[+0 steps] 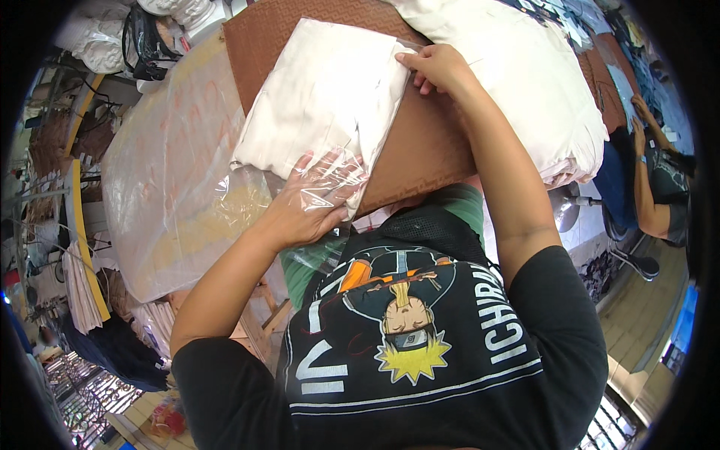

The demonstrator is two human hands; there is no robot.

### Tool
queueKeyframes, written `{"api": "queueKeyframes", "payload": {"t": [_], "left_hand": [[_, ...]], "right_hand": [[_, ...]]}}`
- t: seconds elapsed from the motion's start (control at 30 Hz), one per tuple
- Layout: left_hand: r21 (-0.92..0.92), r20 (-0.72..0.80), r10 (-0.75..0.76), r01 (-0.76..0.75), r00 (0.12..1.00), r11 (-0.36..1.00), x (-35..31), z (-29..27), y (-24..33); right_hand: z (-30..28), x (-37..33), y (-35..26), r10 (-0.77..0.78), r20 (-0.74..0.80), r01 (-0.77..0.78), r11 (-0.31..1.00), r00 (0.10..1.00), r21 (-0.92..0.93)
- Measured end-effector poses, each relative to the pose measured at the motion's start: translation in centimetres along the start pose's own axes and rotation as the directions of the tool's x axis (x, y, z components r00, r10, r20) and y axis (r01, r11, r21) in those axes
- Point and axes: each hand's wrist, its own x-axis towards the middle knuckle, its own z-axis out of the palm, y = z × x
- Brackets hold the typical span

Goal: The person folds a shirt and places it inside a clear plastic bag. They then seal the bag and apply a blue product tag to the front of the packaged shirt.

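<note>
Evidently the right hand [441, 69] pinches the clear plastic bag [247, 193] between thumb and forefinger at its far right corner, the other fingers curled below; whether cloth is caught in that pinch too I cannot tell. The left hand [311, 202] lies with fingers spread at the near end of the bag, its fingers showing through the shiny plastic and its wrist outside. Folded white cloth [322, 97] lies flat in the bag, slanting over the brown patterned surface [424, 146] from its far edge to its near edge, with loose plastic trailing past the near left side. The widest stretch of brown shows right of the cloth, running to the near right corner under the right forearm; a narrower wedge shows at the far left corner. Beyond the right edge, a big white bundle [540, 97] crowds close; along the left edge, a large plastic-wrapped pack [169, 165] leans out. The near edge comes right up to the person's lap. Farther off, stacked cloths and a yellow bar [86, 247] fill the left of the room, and a co-worker [660, 187] reaches over another brown surface at right.
</note>
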Motion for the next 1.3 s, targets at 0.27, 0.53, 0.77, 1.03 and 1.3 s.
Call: {"api": "queueKeyframes", "payload": {"t": [0.27,0.53,0.77,1.03,1.3], "left_hand": [[0.03,0.002,0.035,-0.035,0.999,0.999,0.0,0.2,-0.5],[-0.1,-0.028,-0.018,0.016,0.999,0.995,-0.1,0.2,-0.5],[0.121,-0.074,-0.078,0.087,0.994,0.989,-1.0,1.1,0.4],[0.143,0.081,-0.006,-0.006,0.997,0.99,-3.0,0.7,0.8],[0.128,0.07,-0.033,0.024,0.997,0.992,-1.5,1.1,1.8]], "right_hand": [[1.3,0.6,0.7,-0.075,-0.153,0.09,0.991,0.985,0.097],[1.6,-1.3,2.8,-0.344,-0.319,0.321,0.939,0.883,-0.123],[1.4,-4.7,3.9,-0.586,-0.276,0.547,0.81,0.761,-0.213],[2.5,-7.1,4.1,-0.649,-0.24,0.6,0.76,0.722,-0.251],[4.4,-10.3,2.7,-0.727,-0.191,0.695,0.687,0.66,-0.212]]}}
